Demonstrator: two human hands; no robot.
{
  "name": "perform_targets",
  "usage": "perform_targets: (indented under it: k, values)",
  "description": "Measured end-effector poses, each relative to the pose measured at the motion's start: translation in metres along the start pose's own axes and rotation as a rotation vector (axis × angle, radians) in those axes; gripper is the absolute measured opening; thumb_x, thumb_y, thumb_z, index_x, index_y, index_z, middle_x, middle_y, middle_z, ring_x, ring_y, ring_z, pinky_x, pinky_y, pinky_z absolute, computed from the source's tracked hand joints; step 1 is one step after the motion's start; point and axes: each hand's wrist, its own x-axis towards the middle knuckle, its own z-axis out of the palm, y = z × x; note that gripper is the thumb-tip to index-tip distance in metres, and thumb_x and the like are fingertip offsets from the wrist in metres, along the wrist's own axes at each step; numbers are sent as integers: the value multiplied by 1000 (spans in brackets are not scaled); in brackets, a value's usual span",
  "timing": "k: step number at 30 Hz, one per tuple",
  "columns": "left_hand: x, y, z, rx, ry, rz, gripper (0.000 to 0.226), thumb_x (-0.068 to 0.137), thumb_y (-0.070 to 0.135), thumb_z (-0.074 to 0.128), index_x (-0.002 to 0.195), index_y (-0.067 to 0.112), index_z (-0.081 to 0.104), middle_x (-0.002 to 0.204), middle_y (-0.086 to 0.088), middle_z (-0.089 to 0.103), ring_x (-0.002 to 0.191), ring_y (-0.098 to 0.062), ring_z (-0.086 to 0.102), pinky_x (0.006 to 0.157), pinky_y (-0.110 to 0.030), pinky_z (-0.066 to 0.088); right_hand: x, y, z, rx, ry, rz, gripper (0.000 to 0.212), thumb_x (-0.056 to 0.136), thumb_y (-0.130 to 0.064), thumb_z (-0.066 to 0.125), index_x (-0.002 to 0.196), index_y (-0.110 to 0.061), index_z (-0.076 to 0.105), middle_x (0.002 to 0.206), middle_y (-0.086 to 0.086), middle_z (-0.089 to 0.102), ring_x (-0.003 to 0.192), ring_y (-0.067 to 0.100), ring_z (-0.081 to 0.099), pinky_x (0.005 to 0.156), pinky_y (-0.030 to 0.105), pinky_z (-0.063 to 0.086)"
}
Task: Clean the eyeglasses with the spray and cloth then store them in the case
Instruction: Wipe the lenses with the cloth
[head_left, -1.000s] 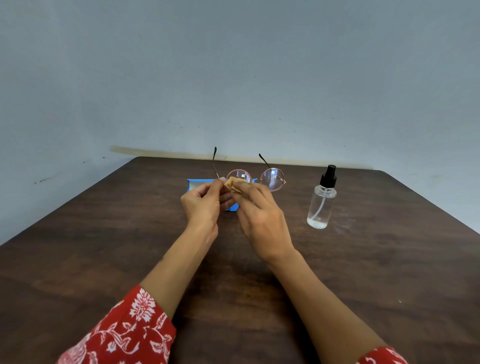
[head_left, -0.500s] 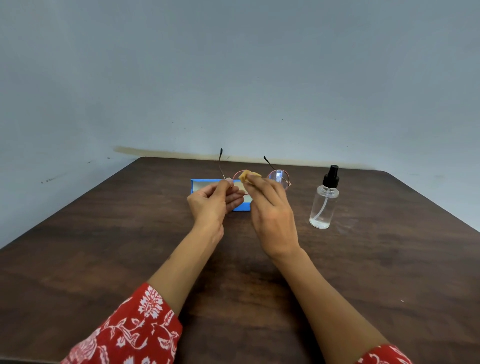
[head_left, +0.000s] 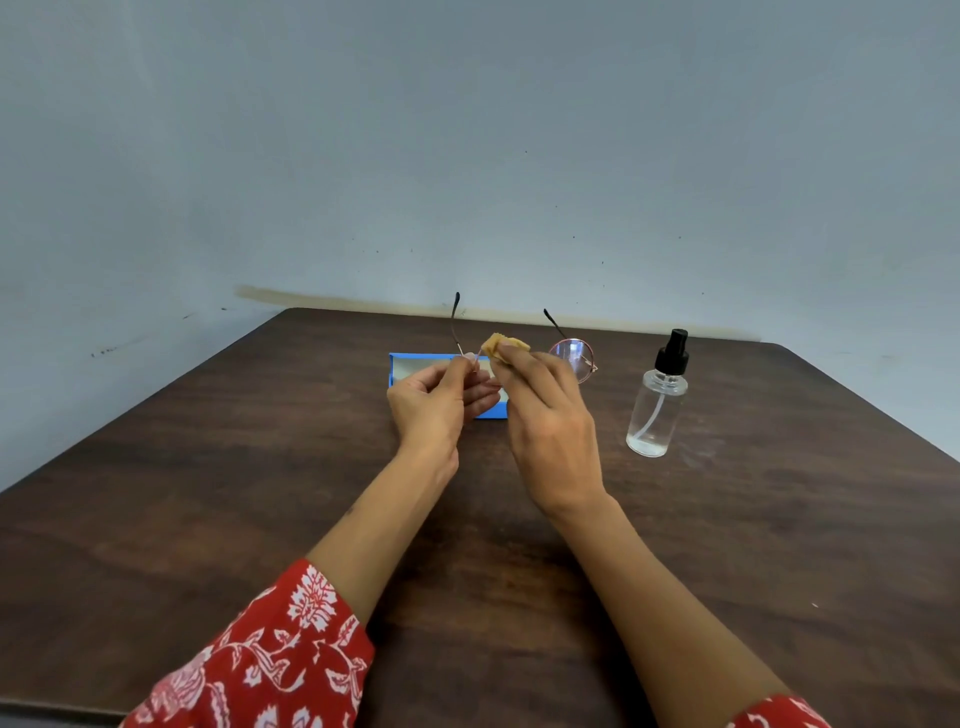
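I hold round, thin-framed eyeglasses (head_left: 574, 358) up over the table, their temples pointing away from me. My left hand (head_left: 441, 405) pinches the frame at its left hinge. My right hand (head_left: 545, 415) pinches a small yellow cloth (head_left: 501, 345) over the left lens, which the cloth and fingers hide. The right lens shows clear beside my right hand. An open blue case (head_left: 402, 366) lies on the table behind my hands, partly covered by them. A clear spray bottle (head_left: 657, 410) with a black pump top stands upright to the right.
The dark wooden table (head_left: 208, 493) runs back to a pale blue wall (head_left: 467, 156). Its far edge lies just behind the case. Red patterned sleeves cover my upper forearms at the bottom of the view.
The cloth in my right hand has slid up over the left lens. Both hands and the glasses shifted slightly rightward in view. Bottle and case stayed in place.
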Motion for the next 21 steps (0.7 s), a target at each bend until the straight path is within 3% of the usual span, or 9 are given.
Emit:
perform_targets:
  k: [4,9,12,15,21]
  values:
    - [3,1,-1,-23,26,12,17,88,2,61,71,2,63,47,1,64,44,-9,63,46,-20,53,-4,-1,2,9,-60,-32,29,90,-5,45,102,1,70,113,7,67,100,20,54,79,30,51]
    - [2,-2,-3,12,1,1,15,87,8,63,74,1,65,54,-4,67,54,-16,69,60,-27,60,-1,7,-3,-46,-9,67,33,89,-2,43,110,2,67,119,10,64,106,18,49,83,24,45]
    - [0,-2,-1,5,-1,2,16,87,6,63,72,1,65,53,-3,66,50,-13,67,54,-24,59,0,1,-1,-21,-13,27,37,99,-7,33,110,4,67,120,11,63,106,20,51,85,24,45]
    - [2,-1,-2,-22,18,18,18,87,4,62,69,2,63,48,1,65,45,-10,64,47,-20,54,-2,-3,-1,10,-46,-12,32,92,-5,41,104,2,70,114,9,66,102,19,53,80,28,49]
    - [-1,-2,-2,5,0,9,13,87,7,64,75,0,65,53,-2,66,52,-15,68,57,-25,59,-1,3,-5,-41,-15,51,34,87,0,43,111,3,67,118,11,64,108,19,49,83,24,46]
